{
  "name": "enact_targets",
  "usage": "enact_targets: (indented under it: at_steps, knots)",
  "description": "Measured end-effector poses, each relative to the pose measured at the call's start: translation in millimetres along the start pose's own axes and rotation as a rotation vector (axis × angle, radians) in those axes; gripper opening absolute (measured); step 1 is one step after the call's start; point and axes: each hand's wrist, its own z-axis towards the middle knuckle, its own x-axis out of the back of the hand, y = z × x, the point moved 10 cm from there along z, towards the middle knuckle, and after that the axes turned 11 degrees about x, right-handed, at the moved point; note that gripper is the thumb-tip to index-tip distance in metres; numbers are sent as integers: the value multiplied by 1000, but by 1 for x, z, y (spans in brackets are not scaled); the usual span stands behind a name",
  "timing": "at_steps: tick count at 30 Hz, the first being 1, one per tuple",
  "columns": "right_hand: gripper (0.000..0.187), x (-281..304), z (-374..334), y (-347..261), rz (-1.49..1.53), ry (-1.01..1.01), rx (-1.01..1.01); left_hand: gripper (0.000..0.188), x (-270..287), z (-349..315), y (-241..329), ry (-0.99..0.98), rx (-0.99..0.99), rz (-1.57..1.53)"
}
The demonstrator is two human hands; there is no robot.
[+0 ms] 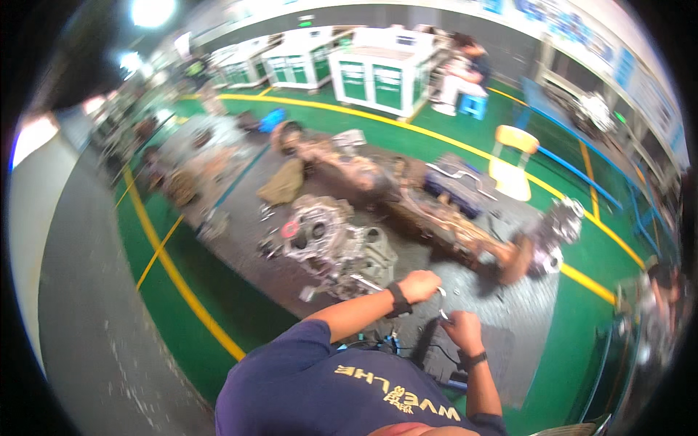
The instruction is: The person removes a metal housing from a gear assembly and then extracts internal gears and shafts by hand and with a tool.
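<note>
Close together above the near edge of the workbench, both my hands are closed with the fingers curled. My left hand (422,286) has a dark band at its wrist. Between it and my right hand (463,330) shows a small shiny curved metal piece (442,302), too blurred to name. Its ends reach the fingers of both hands. Just left of my left hand lies a grey metal gearbox housing (320,236) with round openings. A thin dark cable (436,347) runs near my right wrist, which also bears a dark band.
A long rusty axle (407,200) lies across the grey workbench (527,309), beyond my hands. A brown cloth (282,182) and a dark tool case (452,190) are near it. A yellow chair (512,156) stands behind. Farther off, a person sits beside green-and-white cabinets (382,76).
</note>
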Motion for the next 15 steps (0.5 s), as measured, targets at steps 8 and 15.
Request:
enact_targets:
  at_steps: [8, 15]
  knots:
    - [25, -14, 5, -19, 41, 124, 16, 31, -19, -117, 40, -500, -131, 50]
    - [34, -26, -24, -40, 128, 49, -9, 17, -65, -57, -22, -31, -43, 75]
